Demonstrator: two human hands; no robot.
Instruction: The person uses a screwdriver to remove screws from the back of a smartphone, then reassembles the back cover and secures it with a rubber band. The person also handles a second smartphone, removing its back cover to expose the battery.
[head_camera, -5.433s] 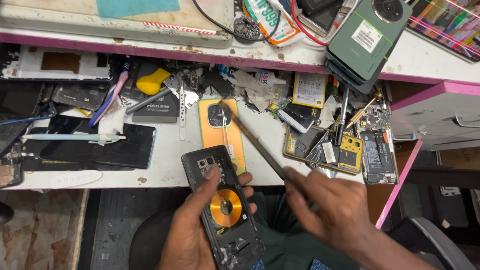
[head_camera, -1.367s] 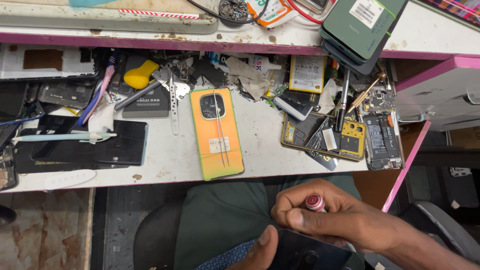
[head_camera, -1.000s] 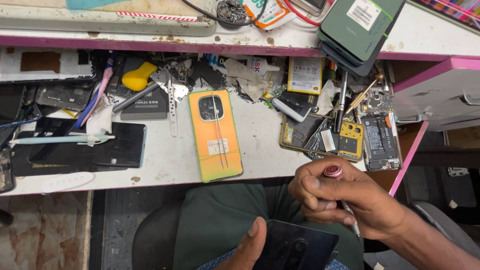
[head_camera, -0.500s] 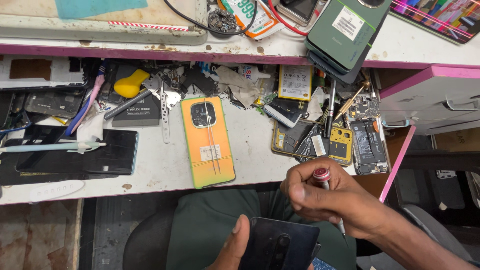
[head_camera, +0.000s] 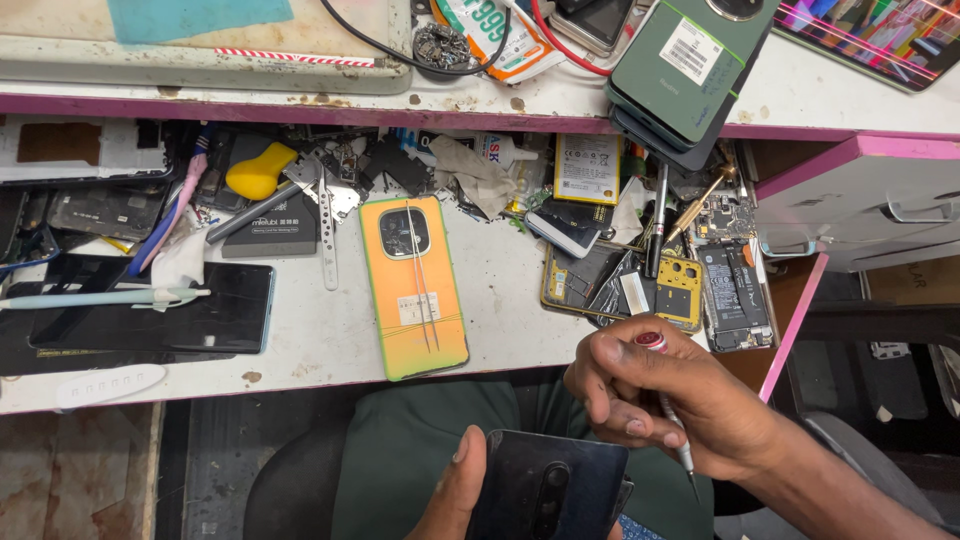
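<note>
Low over lap: dark phone (head_camera: 545, 490), thin, stiff, prob slick and fragile, pinched at edges by left hand (head_camera: 455, 495). Right hand (head_camera: 680, 410) clenched on small screwdriver (head_camera: 668, 415), tip down.

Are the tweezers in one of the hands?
No, the tweezers lie on the orange phone back on the table; the right hand holds a screwdriver.
</note>
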